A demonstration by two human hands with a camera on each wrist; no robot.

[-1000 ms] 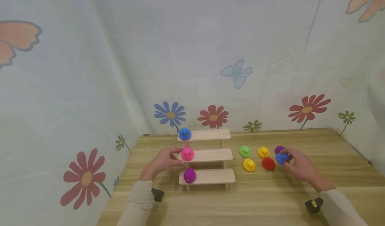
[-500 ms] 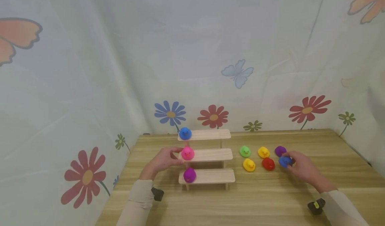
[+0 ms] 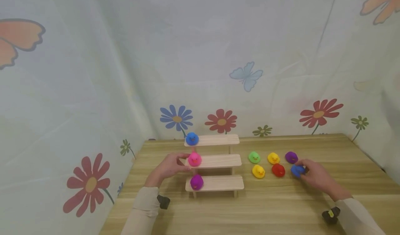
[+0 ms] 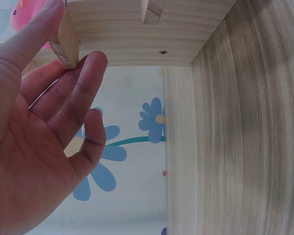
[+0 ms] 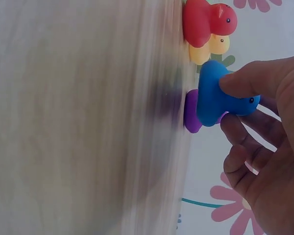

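My left hand (image 3: 170, 164) grips the left end of the middle step of a three-tier wooden display stand (image 3: 218, 161), thumb and fingers on either side of the board. A pink rubber duck (image 3: 194, 159) sits on that step right beside the fingertips. On the top step stands a blue duck (image 3: 192, 138), and on the bottom step a magenta duck (image 3: 197, 182). Over to the right, my right hand (image 3: 317, 175) pinches another blue rubber duck (image 5: 213, 98) between thumb and fingers, close over the table. Behind it sits a purple duck (image 3: 291, 157).
Between the stand and my right hand, a green duck (image 3: 254, 157), two yellow ducks, one at the back (image 3: 273, 158) and one in front (image 3: 258, 171), and a red duck (image 3: 278, 170) sit on the wooden table (image 3: 218, 216). A flower-printed curtain (image 3: 187, 54) hangs behind.
My right hand has moved the blue duck slightly right and toward me, uncovering more of the purple duck. My left hand and the stand have stayed put.
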